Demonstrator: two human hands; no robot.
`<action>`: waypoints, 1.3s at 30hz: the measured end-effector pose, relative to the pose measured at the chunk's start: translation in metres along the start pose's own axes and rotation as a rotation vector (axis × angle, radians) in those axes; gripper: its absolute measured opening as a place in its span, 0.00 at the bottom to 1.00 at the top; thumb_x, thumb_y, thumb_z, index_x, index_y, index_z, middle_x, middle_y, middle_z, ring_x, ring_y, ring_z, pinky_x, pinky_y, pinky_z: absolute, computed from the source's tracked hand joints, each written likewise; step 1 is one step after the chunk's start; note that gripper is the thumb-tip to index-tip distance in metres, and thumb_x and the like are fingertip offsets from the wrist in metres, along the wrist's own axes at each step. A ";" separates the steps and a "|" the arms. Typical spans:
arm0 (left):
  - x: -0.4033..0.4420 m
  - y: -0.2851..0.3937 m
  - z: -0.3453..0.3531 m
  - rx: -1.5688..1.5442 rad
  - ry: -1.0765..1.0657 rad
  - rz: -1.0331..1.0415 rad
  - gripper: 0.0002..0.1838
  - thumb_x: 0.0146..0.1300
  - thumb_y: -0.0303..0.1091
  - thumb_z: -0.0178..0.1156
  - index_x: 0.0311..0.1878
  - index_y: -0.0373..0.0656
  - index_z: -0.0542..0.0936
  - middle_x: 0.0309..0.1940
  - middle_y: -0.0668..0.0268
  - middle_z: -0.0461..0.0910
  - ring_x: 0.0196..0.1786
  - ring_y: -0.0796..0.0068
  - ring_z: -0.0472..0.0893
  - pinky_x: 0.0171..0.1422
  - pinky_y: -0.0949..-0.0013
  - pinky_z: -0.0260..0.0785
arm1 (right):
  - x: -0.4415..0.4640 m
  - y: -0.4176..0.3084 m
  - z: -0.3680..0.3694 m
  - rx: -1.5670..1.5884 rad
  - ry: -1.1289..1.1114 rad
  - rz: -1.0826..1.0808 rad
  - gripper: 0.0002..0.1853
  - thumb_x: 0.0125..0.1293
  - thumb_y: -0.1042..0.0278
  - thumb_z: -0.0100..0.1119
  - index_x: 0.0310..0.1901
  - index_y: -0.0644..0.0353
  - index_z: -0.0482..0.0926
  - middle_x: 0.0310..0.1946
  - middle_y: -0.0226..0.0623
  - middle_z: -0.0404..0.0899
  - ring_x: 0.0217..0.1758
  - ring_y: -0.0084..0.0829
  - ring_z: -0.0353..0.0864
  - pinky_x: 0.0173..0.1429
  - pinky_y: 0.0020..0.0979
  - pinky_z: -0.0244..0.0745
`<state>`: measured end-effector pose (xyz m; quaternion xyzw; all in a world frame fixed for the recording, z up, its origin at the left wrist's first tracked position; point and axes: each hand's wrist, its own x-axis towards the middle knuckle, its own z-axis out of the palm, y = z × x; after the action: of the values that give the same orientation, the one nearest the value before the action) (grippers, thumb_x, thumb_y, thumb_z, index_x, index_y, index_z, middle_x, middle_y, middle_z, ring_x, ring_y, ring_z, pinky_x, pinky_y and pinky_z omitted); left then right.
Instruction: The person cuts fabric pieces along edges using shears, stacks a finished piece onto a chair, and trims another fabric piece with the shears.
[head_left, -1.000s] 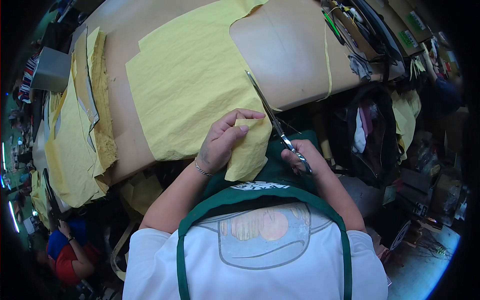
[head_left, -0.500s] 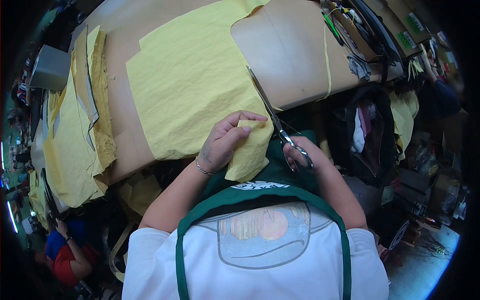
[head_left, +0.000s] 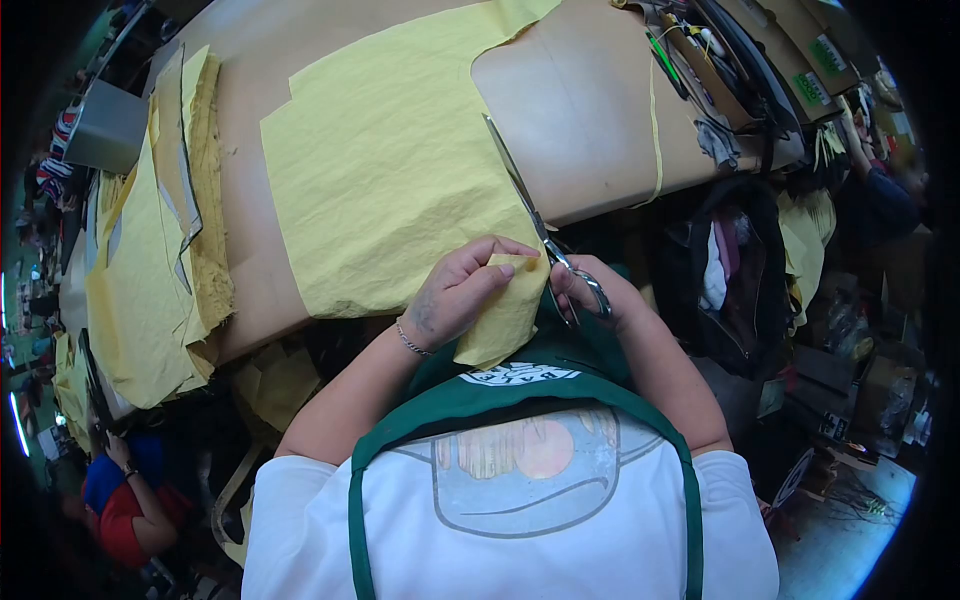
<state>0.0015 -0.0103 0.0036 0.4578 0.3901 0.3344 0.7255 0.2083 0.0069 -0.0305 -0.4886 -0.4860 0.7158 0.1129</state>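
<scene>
Draped over the near edge of the surface [head_left: 590, 130], the yellow cloth [head_left: 390, 160] is pinched in the grip of the left hand [head_left: 452, 295], while metal shears [head_left: 541, 230] spanning that edge are clasped by the right hand [head_left: 592, 287], and a crooked cut could be caused by slack folds.

Broad tan surface [head_left: 600, 125] running right across the upper view, pale light gleaming off it! Cardboard boxes [head_left: 795, 50] crowd the upper right, a slim white light [head_left: 20, 425] glows far left, bluish floor [head_left: 840, 560] bright at lower right!
</scene>
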 end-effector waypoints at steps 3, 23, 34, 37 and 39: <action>0.000 -0.002 0.002 0.005 -0.002 0.009 0.15 0.58 0.33 0.46 0.46 0.35 0.72 0.43 0.62 0.73 0.44 0.78 0.71 0.51 0.74 0.62 | 0.003 -0.001 0.001 0.010 0.016 -0.010 0.37 0.41 0.25 0.51 0.25 0.61 0.69 0.15 0.29 0.67 0.17 0.20 0.70 0.21 0.22 0.67; -0.007 0.002 0.001 -0.049 0.014 0.057 0.09 0.57 0.34 0.47 0.29 0.37 0.69 0.47 0.59 0.72 0.47 0.76 0.70 0.54 0.72 0.60 | -0.009 -0.001 0.013 -0.131 0.205 0.056 0.33 0.45 0.30 0.54 0.18 0.61 0.69 0.10 0.28 0.66 0.11 0.19 0.67 0.15 0.22 0.64; -0.006 0.010 -0.014 0.132 0.135 0.190 0.13 0.60 0.37 0.44 0.33 0.35 0.71 0.45 0.57 0.72 0.48 0.71 0.70 0.55 0.70 0.59 | -0.010 -0.001 0.011 -0.151 0.206 0.087 0.32 0.46 0.31 0.54 0.17 0.60 0.69 0.09 0.28 0.66 0.11 0.19 0.68 0.15 0.22 0.64; 0.005 0.009 -0.042 0.642 0.305 0.421 0.16 0.62 0.39 0.42 0.39 0.36 0.73 0.47 0.55 0.71 0.53 0.61 0.68 0.57 0.67 0.58 | -0.005 -0.005 0.005 -0.172 0.214 0.086 0.32 0.46 0.31 0.54 0.17 0.60 0.69 0.09 0.28 0.66 0.10 0.18 0.67 0.15 0.21 0.64; 0.017 0.010 -0.060 1.032 0.458 0.490 0.16 0.63 0.40 0.42 0.41 0.38 0.73 0.49 0.54 0.70 0.55 0.56 0.67 0.58 0.65 0.58 | -0.001 -0.010 -0.001 -0.205 0.204 0.086 0.32 0.47 0.32 0.54 0.18 0.60 0.69 0.10 0.28 0.66 0.10 0.18 0.67 0.15 0.21 0.64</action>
<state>-0.0440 0.0316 -0.0083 0.7426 0.5312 0.3494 0.2103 0.2063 0.0117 -0.0222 -0.5881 -0.5214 0.6130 0.0806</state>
